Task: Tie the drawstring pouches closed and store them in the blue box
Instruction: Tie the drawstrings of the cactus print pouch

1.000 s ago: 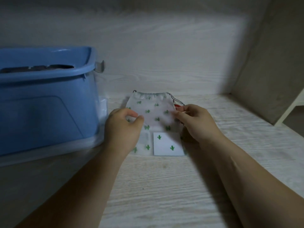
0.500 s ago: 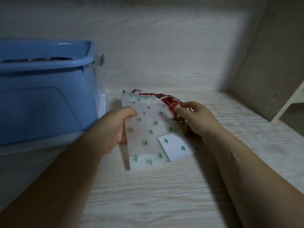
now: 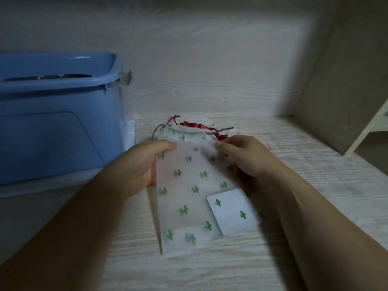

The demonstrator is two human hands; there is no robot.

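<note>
Low over the table [image 3: 315,185], a see-through cactus-print pouch [image 3: 189,196] holds a white square card [image 3: 231,213]. The left hand [image 3: 138,166] pinches its left edge, the right hand [image 3: 249,156] its top right corner. Red strips [image 3: 195,125] show just behind its mouth. The blue box [image 3: 52,122] stands far left.

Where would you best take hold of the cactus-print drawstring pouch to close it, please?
Probably the dark cord ends sticking out each side of the gathered mouth of the cactus-print pouch, pulled outward sideways; the left hand and right hand grip its edges just below.

Cactus pouch [image 3: 189,185] now lifted, baring red pouch [image 3: 195,125].
</note>
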